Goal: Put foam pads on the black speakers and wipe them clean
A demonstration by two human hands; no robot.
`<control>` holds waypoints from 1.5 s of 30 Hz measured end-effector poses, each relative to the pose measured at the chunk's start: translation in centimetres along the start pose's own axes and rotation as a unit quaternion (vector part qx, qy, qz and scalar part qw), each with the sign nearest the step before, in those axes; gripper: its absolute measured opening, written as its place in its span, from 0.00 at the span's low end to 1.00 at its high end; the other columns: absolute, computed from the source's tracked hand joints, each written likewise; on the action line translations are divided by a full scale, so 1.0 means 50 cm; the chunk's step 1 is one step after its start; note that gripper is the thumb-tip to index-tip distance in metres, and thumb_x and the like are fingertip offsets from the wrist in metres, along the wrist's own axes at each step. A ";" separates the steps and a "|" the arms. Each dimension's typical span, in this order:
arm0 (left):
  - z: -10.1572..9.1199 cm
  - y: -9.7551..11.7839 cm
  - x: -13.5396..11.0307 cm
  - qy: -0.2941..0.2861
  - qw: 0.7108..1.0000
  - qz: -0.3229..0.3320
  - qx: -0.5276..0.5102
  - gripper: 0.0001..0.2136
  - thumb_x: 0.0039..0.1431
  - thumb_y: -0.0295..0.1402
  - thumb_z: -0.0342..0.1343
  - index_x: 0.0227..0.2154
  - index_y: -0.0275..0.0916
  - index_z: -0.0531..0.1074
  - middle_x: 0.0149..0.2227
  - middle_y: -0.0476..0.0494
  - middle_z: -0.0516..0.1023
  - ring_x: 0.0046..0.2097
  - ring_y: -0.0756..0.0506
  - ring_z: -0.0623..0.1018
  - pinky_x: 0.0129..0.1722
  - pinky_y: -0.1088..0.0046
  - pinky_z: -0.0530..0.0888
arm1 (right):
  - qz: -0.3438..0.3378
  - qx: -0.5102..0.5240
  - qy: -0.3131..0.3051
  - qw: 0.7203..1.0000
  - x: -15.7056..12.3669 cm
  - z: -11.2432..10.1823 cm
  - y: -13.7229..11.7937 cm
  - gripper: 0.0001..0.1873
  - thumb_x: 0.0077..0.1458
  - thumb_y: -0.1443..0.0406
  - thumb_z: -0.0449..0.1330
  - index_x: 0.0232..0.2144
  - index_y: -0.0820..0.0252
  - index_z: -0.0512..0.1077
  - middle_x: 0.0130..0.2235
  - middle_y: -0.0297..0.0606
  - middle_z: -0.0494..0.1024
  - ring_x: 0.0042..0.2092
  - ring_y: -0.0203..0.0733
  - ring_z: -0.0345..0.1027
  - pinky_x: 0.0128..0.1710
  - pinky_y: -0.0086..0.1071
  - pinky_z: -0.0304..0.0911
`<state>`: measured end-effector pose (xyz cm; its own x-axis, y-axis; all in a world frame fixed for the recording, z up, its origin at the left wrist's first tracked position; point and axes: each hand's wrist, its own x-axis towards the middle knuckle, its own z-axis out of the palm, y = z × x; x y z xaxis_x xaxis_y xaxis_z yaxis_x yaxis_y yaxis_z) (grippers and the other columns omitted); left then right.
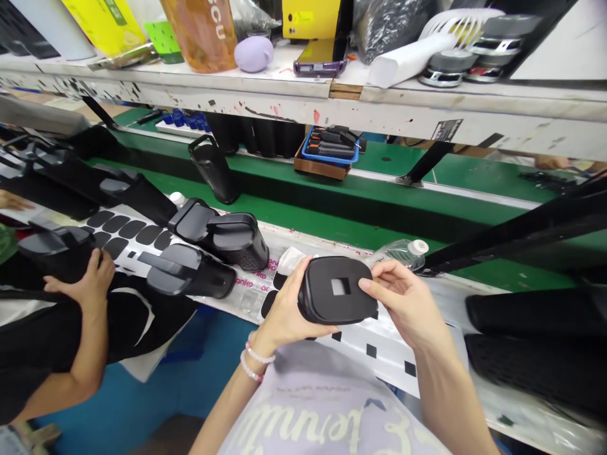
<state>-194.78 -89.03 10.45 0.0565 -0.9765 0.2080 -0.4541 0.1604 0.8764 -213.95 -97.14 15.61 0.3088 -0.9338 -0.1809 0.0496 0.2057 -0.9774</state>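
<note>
My left hand (283, 311) is wrapped round a black speaker-like housing (306, 302), whose flat end faces up towards me. On that end lies a black rounded pad (353, 306) with a small square opening that shows a pale patch. The thumb of my right hand (406, 302) rests on the pad's right edge, with the fingers curled by it in a pinch. Below the housing is a white backing sheet (391, 359) with small black squares. Just behind my right hand lies a clear plastic bottle (401, 251) with a white cap.
Several black housings with handles (239, 240) stand to the left beside a sheet of black rounded pads (137, 230). A co-worker's hand (90, 278) holds another housing. Dark mesh-sided housings (535, 366) lie at right. A cluttered shelf (284, 95) crosses above a green conveyor (294, 212).
</note>
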 end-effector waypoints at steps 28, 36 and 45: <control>-0.002 -0.003 0.001 -0.022 0.999 -0.030 0.002 0.57 0.35 0.45 0.70 0.65 0.47 0.39 0.65 0.38 0.55 0.63 0.35 0.61 0.60 0.52 0.63 | -0.005 -0.006 -0.007 1.000 -0.008 0.013 -0.003 0.14 0.43 0.62 0.71 0.27 0.57 0.69 0.24 0.29 0.67 0.26 0.31 0.60 0.22 0.22 0.59; -0.004 -0.003 0.005 -0.022 0.999 -0.028 -0.009 0.57 0.34 0.45 0.70 0.65 0.48 0.39 0.65 0.39 0.54 0.63 0.34 0.61 0.61 0.52 0.62 | -0.004 -0.007 -0.009 1.000 -0.003 0.014 -0.001 0.14 0.44 0.61 0.71 0.27 0.56 0.69 0.23 0.29 0.68 0.26 0.31 0.60 0.23 0.22 0.59; -0.001 -0.006 0.008 -0.020 1.000 -0.016 -0.010 0.58 0.34 0.45 0.70 0.65 0.48 0.39 0.67 0.40 0.51 0.65 0.35 0.57 0.62 0.51 0.60 | -0.004 0.009 0.003 1.000 0.002 0.013 0.005 0.14 0.43 0.62 0.72 0.27 0.56 0.70 0.23 0.29 0.68 0.26 0.31 0.61 0.23 0.23 0.59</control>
<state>-194.57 -89.49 10.27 0.0346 -0.9861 0.1623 -0.4349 0.1314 0.8908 -213.28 -96.98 15.44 0.3024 -0.9372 -0.1739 0.0696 0.2036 -0.9766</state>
